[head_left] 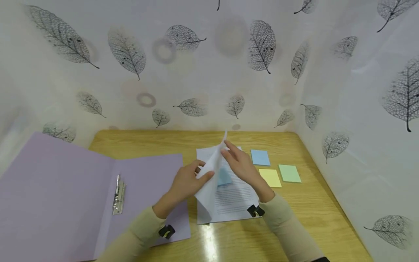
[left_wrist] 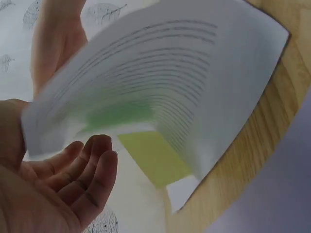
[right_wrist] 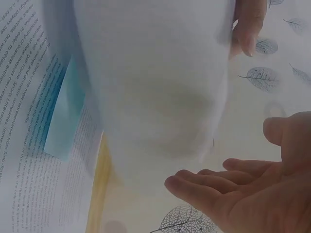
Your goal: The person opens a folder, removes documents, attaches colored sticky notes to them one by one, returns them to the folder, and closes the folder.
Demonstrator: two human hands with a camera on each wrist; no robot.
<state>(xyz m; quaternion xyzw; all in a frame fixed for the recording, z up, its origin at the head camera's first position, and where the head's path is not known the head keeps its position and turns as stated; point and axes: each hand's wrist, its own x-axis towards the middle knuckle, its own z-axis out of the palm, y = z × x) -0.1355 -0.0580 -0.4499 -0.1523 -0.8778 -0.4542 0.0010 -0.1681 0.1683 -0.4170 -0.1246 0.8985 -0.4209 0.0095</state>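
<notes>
My left hand (head_left: 186, 180) pinches a raised white sheet of paper (head_left: 209, 185) near its side edge, thumb on one face and fingers on the other. The sheet curves upward over a printed page (head_left: 235, 200) on the table. A blue sticky note (head_left: 224, 177) lies on that page, partly covered by the sheet. On the sheet's printed side, the left wrist view has a green sticky note (left_wrist: 121, 114) and a yellow sticky note (left_wrist: 155, 158). My right hand (head_left: 240, 163) has its fingers extended at the sheet's upper edge; in the right wrist view the palm (right_wrist: 252, 189) holds nothing.
An open purple folder (head_left: 147, 178) with a metal clip (head_left: 119, 195) lies at the left. Right of the papers are blue (head_left: 260, 157), yellow (head_left: 270, 178) and green (head_left: 289, 173) sticky-note pads. Leaf-patterned curtains (head_left: 203, 72) enclose the wooden table (head_left: 314, 218).
</notes>
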